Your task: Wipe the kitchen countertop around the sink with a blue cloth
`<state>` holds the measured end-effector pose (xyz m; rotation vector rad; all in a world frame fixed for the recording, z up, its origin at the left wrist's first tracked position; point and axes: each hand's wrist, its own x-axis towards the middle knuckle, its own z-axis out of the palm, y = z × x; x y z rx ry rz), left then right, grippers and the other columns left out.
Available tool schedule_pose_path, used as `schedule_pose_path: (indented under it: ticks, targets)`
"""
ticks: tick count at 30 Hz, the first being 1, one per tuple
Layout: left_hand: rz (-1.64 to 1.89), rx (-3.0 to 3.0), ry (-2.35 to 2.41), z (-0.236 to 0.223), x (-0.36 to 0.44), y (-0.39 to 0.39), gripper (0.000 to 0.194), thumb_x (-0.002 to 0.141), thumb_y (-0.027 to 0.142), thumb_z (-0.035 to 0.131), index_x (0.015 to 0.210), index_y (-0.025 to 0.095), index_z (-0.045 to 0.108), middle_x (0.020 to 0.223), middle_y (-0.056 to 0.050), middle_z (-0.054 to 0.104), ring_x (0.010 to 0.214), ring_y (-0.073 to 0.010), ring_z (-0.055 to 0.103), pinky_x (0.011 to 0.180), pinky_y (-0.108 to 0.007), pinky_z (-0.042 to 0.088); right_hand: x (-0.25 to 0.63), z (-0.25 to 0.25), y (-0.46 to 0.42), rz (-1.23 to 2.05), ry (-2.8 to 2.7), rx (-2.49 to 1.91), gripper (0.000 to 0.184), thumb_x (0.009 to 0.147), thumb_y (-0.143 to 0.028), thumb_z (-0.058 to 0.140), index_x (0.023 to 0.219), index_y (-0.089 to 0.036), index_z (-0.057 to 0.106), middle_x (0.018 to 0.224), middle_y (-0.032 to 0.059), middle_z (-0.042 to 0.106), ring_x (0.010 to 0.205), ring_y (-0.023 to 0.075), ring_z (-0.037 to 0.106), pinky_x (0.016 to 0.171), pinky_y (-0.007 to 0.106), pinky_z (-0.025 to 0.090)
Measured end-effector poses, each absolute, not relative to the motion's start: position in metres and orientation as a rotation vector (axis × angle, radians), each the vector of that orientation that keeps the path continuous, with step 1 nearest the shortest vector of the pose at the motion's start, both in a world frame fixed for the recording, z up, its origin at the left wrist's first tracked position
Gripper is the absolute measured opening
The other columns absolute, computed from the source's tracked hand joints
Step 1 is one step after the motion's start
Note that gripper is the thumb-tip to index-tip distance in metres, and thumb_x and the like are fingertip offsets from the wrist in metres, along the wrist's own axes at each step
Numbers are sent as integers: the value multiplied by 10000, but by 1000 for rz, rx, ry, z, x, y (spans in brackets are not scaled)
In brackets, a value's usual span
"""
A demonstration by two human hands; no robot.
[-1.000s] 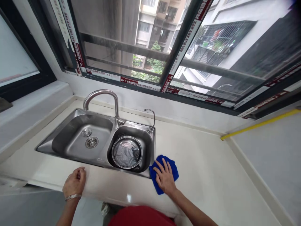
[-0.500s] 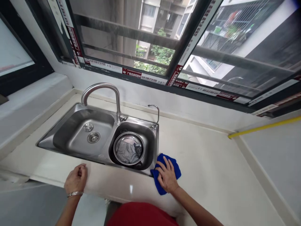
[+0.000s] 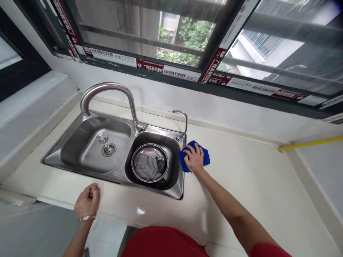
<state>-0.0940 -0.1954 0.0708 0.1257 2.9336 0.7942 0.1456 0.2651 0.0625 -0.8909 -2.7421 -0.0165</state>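
Insp. notes, L to R. Far L: grey-white window ledge (image 3: 32, 107) abuts L end of cream stone counter (image 3: 249, 185). L hand (image 3: 87, 202) sits at counter's near edge, in front of sink's L bowl; fingers loosely curled, partly clenched, nothing visible in grip. Silver bangle (image 3: 87, 218) on L wrist.

Centre: SS double-bowl sink (image 3: 158, 132) set in counter. L bowl (image 3: 91, 142) shows strainer plug (image 3: 102, 137) and drain (image 3: 108, 150). Gooseneck faucet (image 3: 107, 88) rises from back rim between bowls. R bowl (image 3: 171, 150) holds round steel mesh strainer (image 3: 150, 153) w/ grey fabric (image 3: 146, 168) inside; small dark item (image 3: 160, 165) beside fabric, too small to identify. Small filter tap (image 3: 182, 121) at back R corner of sink.

R of sink: blue microfiber cloth (image 3: 202, 157) lies on counter, bunched, touching sink's R rim, approx. mid-depth. R hand (image 3: 194, 159) palm-down on cloth, fingers spread on top, not closed round it. R forearm (image 3: 227, 203) runs diagonally to near edge, red sleeve (image 3: 268, 250) at bottom. Red shirt (image 3: 163, 242) at near edge. Far R: yellow strip (image 3: 311, 143) along back of counter.
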Motion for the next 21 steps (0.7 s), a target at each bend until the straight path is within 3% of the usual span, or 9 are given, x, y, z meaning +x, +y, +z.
schedule_pose_path:
  ticks: [10, 21]
  targets:
    - [797, 11, 2939, 78, -91, -190, 391, 854, 496, 460, 1034, 249, 704, 792, -13, 647, 728, -162, 564, 729, -297, 426, 110, 48, 306, 19, -2580, -985, 386, 869, -276, 461, 1177, -218, 686, 1424, 63, 554, 1472, 362, 204, 1189, 566, 133]
    - [856, 119, 2950, 80, -88, -191, 370, 882, 459, 451, 1022, 231, 706, 750, -10, 627, 701, -150, 558, 702, -281, 408, 184, 58, 211, 21, -2704, -838, 338, 867, -259, 500, 1154, -243, 677, 1454, 21, 551, 1511, 314, 195, 1223, 523, 192]
